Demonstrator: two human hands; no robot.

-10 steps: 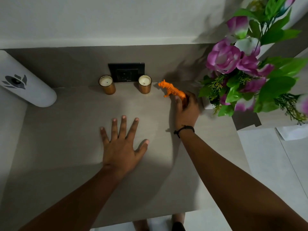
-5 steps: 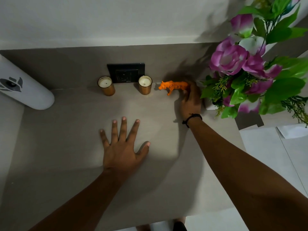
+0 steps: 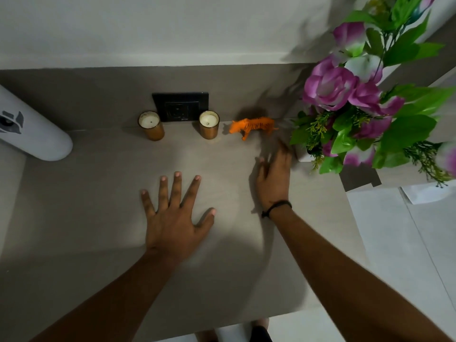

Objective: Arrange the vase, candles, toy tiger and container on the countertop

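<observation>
An orange toy tiger [image 3: 253, 126] stands by the back wall, head pointing left, just right of the right candle [image 3: 209, 124]. A second gold-cupped candle [image 3: 150, 125] stands further left. The white vase [image 3: 303, 154] with purple flowers [image 3: 330, 87] is at the right, mostly hidden by leaves. A white container [image 3: 32, 132] lies at the far left. My right hand [image 3: 275, 176] hovers a little in front of the tiger, fingers spread, holding nothing, slightly blurred. My left hand [image 3: 175, 215] rests flat on the grey countertop [image 3: 74, 218], fingers apart.
A black wall socket [image 3: 181, 106] sits on the backsplash between the two candles. The countertop's front edge runs near the bottom, with light floor tiles [image 3: 394, 243] to the right. Flower leaves overhang the right end of the counter.
My right hand has let go of the tiger and drawn back toward me. The tiger now stands alone by the wall, facing left. My left hand has stayed flat.
</observation>
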